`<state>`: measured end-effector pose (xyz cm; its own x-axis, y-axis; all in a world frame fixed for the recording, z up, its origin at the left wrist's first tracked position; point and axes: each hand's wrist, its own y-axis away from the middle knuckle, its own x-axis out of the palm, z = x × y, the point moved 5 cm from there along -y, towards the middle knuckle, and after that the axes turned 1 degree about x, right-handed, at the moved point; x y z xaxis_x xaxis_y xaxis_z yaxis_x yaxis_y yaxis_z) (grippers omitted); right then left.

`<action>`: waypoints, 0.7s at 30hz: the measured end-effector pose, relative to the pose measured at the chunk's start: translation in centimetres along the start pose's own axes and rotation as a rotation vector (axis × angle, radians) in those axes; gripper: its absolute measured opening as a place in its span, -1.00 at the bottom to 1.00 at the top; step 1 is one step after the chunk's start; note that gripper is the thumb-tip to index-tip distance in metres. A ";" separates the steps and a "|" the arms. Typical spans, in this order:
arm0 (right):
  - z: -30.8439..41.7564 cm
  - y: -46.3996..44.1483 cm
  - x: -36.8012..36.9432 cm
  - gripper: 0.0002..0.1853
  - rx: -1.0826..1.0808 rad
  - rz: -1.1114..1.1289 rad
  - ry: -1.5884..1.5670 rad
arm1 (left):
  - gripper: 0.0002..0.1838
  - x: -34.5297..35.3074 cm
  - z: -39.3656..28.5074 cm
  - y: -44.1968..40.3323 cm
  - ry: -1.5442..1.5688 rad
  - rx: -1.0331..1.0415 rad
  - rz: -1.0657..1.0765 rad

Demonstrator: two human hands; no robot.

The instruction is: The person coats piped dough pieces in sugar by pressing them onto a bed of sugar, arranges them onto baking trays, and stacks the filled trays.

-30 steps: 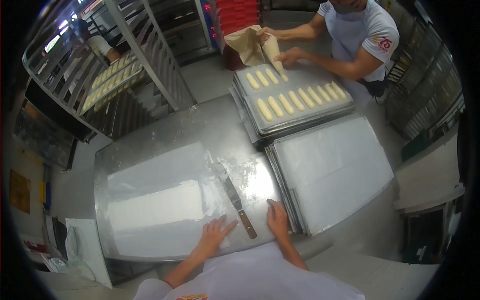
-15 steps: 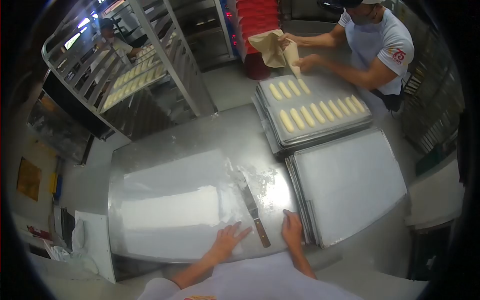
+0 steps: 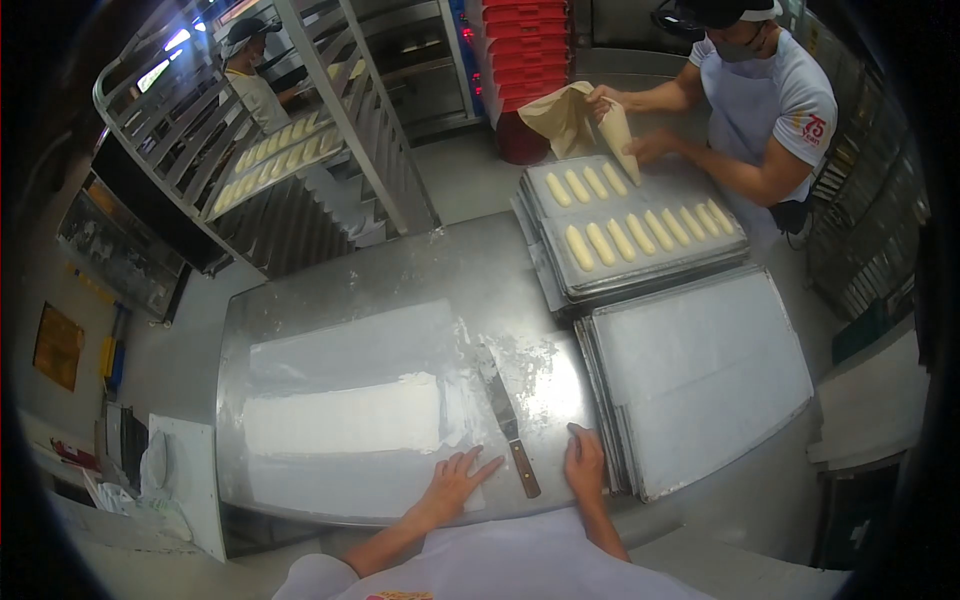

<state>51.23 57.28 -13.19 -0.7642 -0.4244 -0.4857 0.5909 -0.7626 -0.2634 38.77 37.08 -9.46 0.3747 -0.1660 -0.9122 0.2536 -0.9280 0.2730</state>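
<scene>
My left hand (image 3: 455, 486) lies flat with spread fingers at the near right corner of a paper sheet (image 3: 350, 335) on the steel table. A smooth white spread layer (image 3: 345, 420) covers a long rectangle of that sheet. Between my hands rests an offset spatula (image 3: 514, 430), its wooden handle toward me and its blade whitened. Neither hand touches it. My right hand (image 3: 584, 462) rests at the table edge, left of a stack of paper-lined trays (image 3: 700, 370). It looks loosely open and holds nothing visible; some of its fingers are hidden.
Across the table, a co-worker (image 3: 765, 110) holds a piping bag (image 3: 618, 135) over a tray with rows of piped dough strips (image 3: 620, 240). A rack (image 3: 375, 130) with filled trays stands at back left, another person (image 3: 250, 85) behind it. Red crates (image 3: 520, 50) are stacked behind.
The co-worker's piping bag has shifted right, off the end of the last strip in the back row. The person behind the rack has straightened. My hands have stayed put.
</scene>
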 end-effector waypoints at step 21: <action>0.0 0.0 -0.1 -0.73 -0.006 -0.006 -0.001 | 0.20 -0.3 -0.2 -0.1 0.012 -0.031 0.016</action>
<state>51.29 57.33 -13.16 -0.7682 -0.4202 -0.4830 0.5875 -0.7624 -0.2712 38.76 37.32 -9.14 0.3895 -0.1769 -0.9039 0.2750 -0.9143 0.2974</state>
